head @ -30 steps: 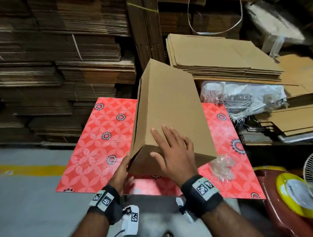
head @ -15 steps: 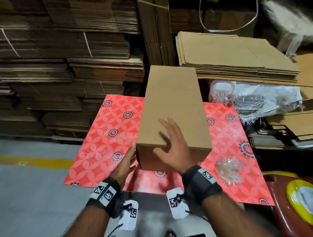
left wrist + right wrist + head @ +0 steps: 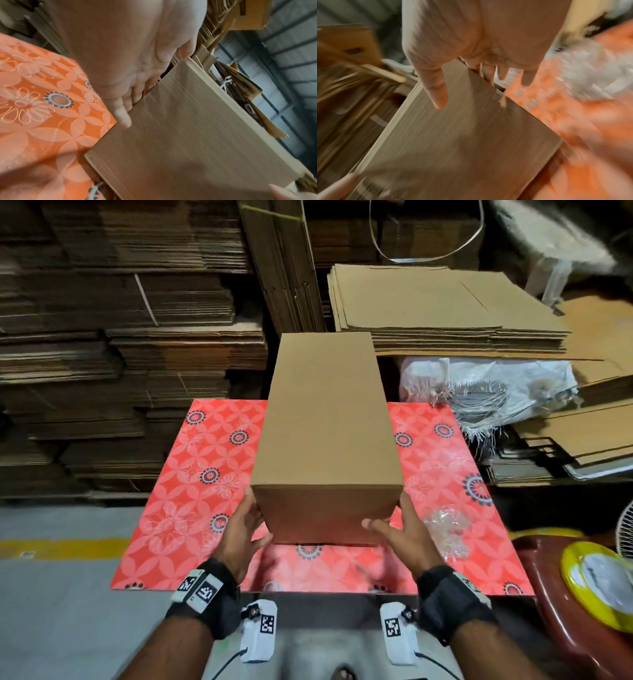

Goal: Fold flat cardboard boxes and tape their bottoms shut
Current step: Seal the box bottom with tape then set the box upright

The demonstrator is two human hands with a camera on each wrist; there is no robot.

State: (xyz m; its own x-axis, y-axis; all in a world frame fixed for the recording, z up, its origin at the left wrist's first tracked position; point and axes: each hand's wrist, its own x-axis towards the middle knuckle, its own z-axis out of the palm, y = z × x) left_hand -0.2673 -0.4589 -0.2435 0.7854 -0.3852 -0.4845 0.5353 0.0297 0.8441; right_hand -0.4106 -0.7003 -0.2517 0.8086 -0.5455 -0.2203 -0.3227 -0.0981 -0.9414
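- Cardboard box (image 3: 327, 419), opened out into a long brown block, lies lengthwise on the red floral table (image 3: 191, 494), its near end face toward the person and its far end reaching past the table's far edge.
- Left hand (image 3: 244, 529) is pressed against the near left side of the box, fingers straight along the wall and thumb under the lower near corner; the left wrist view shows its fingers (image 3: 122, 115) laid flat on the cardboard.
- Right hand (image 3: 403, 534) mirrors it on the near right side, fingers extended along the wall, thumb across the near face; the right wrist view is blurred, but the thumb (image 3: 436, 92) lies on the face and the other fingers pass the box edge.
- Neither hand curls round anything: the box is clamped between two flat, spread hands.
- Crumpled clear plastic (image 3: 447, 530) lies on the table just right of the right hand.
- Stack of flat cardboard sheets (image 3: 442, 309) rests beyond the table on the far right, above a white woven sack (image 3: 486, 388).
- Yellow tape roll (image 3: 597, 583) sits on a red stool (image 3: 561, 642) at the near right.
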